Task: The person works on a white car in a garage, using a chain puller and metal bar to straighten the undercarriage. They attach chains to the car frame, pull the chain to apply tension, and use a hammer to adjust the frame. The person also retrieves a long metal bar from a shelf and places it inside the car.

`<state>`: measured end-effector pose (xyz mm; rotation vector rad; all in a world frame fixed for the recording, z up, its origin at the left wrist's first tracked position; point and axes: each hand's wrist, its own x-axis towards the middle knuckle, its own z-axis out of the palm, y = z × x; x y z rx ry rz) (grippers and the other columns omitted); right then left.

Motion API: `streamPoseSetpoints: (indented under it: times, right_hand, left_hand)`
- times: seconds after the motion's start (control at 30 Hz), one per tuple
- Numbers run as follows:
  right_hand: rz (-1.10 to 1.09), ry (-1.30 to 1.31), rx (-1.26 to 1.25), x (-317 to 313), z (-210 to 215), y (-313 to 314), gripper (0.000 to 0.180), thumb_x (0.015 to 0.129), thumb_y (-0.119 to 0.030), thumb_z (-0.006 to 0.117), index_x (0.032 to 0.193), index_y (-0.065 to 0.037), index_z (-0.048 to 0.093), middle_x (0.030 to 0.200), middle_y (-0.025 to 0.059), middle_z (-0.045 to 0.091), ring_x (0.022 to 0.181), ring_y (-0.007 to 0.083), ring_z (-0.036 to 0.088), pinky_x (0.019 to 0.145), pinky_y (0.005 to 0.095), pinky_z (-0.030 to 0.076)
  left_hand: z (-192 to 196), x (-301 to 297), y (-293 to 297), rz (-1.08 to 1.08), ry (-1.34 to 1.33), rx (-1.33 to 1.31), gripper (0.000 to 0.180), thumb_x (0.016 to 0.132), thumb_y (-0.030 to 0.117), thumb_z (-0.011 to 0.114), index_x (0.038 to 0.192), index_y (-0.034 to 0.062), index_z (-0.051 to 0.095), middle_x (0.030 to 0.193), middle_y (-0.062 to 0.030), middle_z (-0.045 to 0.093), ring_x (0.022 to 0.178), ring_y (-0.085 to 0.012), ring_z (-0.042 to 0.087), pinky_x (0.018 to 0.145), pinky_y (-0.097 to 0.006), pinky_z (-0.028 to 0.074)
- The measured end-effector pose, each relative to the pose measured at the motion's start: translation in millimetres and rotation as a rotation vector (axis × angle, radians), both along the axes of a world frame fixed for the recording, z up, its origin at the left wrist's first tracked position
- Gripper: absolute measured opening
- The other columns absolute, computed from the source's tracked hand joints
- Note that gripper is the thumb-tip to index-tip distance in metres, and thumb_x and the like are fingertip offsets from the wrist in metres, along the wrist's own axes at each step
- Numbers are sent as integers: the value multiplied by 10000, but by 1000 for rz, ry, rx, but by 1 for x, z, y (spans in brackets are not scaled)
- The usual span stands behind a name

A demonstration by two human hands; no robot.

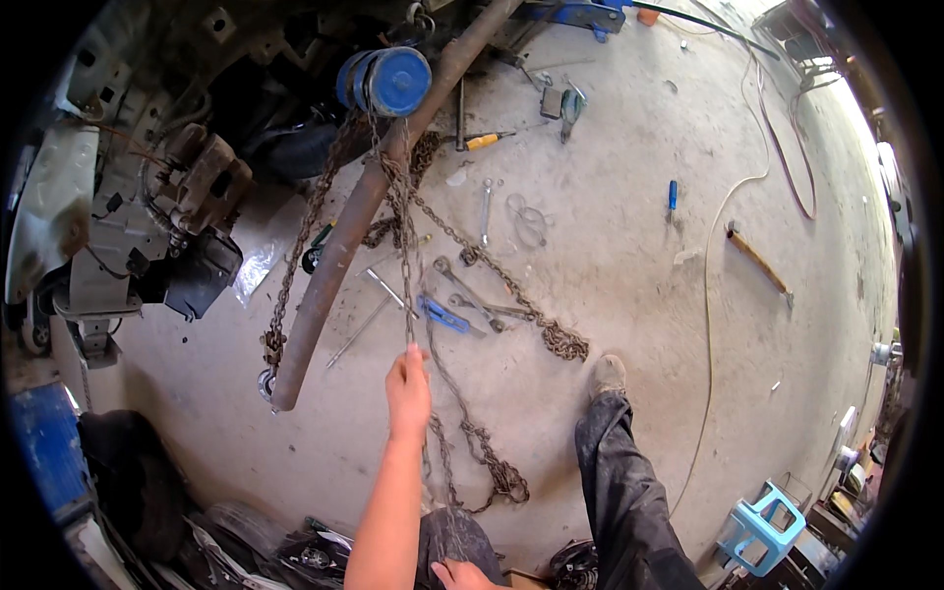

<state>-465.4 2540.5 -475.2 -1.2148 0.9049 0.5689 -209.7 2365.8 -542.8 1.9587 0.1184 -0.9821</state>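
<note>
My left hand (408, 393) is raised at the middle of the view, its fingers closed round a thin hanging chain (406, 265). Close to the lower edge, my right hand (464, 575) is partly cut off, with its fingers closed at a lower stretch of chain. These strands run up to a blue chain hoist (398, 81). A heavier load chain (307, 241) hangs on the hoist's left, ending in a metal hook (266, 382). Beside it a long rusty pipe (339, 246) slants down past the hoist. Loose chain (506, 480) lies heaped on the floor.
Wrenches (470, 285), a blue-handled knife (444, 315), a yellow screwdriver (484, 142), a blue screwdriver (673, 197) and a hammer (759, 261) lie about the concrete floor. Another chain pile (565, 342) sits near my shoe (608, 374). Vehicle parts (202, 182) fill the left; a blue stool (762, 531) stands lower right.
</note>
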Motion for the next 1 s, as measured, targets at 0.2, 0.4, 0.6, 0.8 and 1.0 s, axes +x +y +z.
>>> streamPoseSetpoints:
  times: [0.2, 0.4, 0.6, 0.8, 1.0]
  right_hand:
    - [219, -26, 73, -10, -71, -29, 510, 921, -485, 371, 1054, -35, 569, 925, 220, 626, 918, 338, 605, 825, 389, 466]
    - [-549, -167, 269, 124, -153, -182, 777, 915, -608, 140, 1340, 5, 360, 1376, 126, 398, 1308, 231, 312, 1060, 392, 245]
    - [-836, -268, 399, 272, -87, -270, 675, 896, -610, 326, 1260, -49, 415, 1104, 124, 569, 961, 216, 558, 817, 370, 446]
    - [-654, -227, -222, 261, -92, -176, 492, 944, -406, 393, 727, 23, 497, 571, 147, 473, 547, 233, 469, 557, 396, 397]
    - [-624, -194, -164, 197, -82, -55, 467, 941, -358, 424, 681, 25, 480, 538, 137, 463, 508, 197, 438, 512, 367, 390]
  left_hand:
    - [94, -14, 28, 144, 32, -140, 409, 944, 374, 417, 672, 71, 461, 540, 48, 327, 469, -46, 283, 419, -215, 206]
    - [74, -115, 147, -274, -216, 170, 374, 934, 230, 453, 650, -12, 470, 521, -66, 451, 474, -143, 365, 443, -327, 311]
    - [104, -176, 232, -499, -115, 493, 305, 829, 305, 617, 767, 9, 580, 605, -185, 575, 647, -379, 600, 565, -422, 460]
    - [108, -183, 370, -679, 175, 796, 584, 859, 555, 422, 891, 13, 636, 804, -220, 640, 788, -388, 604, 740, -480, 455]
    - [-53, -53, 406, -586, 74, 638, 611, 938, 477, 286, 1118, -46, 544, 1081, -238, 577, 1024, -358, 555, 896, -425, 420]
